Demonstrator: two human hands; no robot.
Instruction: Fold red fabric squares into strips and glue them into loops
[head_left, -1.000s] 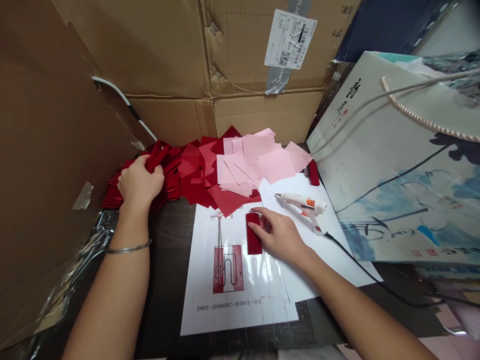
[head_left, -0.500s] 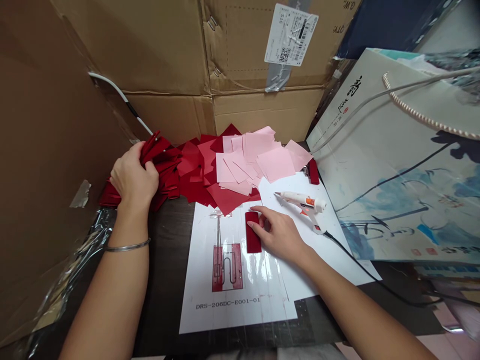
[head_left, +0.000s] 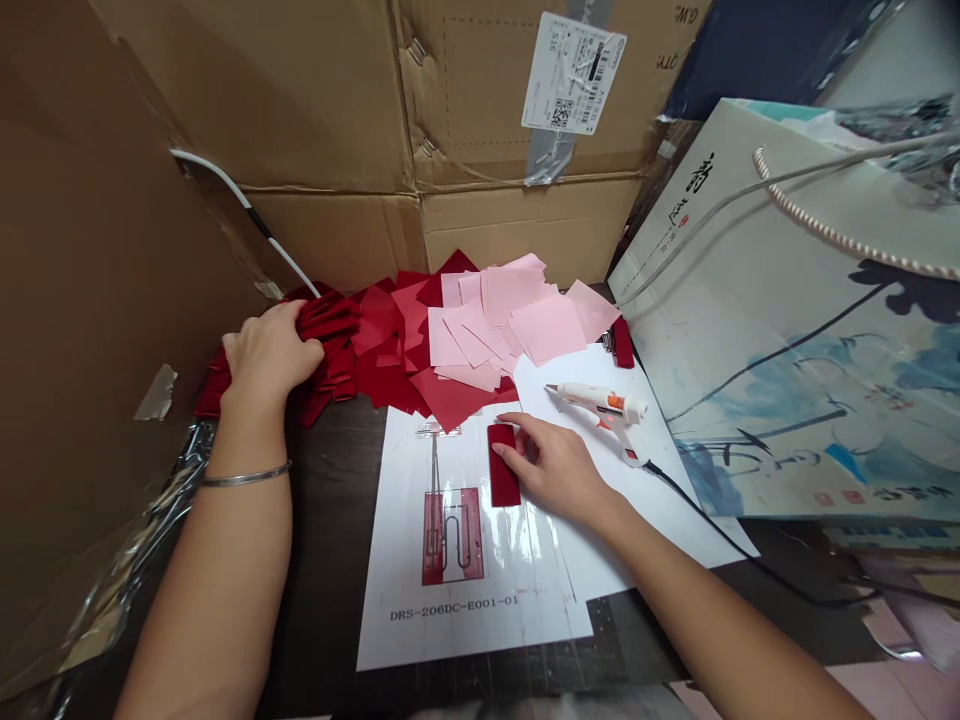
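My left hand [head_left: 274,350] is at the left end of a heap of dark red folded pieces [head_left: 330,330]. Its thumb and fingers close around some of them, and the fingertips are partly hidden among the red. My right hand [head_left: 559,460] rests on the white paper and grips the right edge of a dark red folded strip [head_left: 505,480]. The thumb presses on the strip's face while the index finger curves over its top. Left of the strip, the printed sheet [head_left: 420,640] carries a red-and-white pattern and lettering.
Pink square sheets [head_left: 551,328] overlap the red ones at the back. A white glue gun [head_left: 611,405] with a black cord lies right of my right hand. Cardboard [head_left: 337,90] walls the back and left; a large paper bag [head_left: 787,350] stands at right.
My left hand has moved slightly down and right into the red pieces; a bundle raised at its fingers earlier now sits lower. My right hand keeps its hold on the strip.
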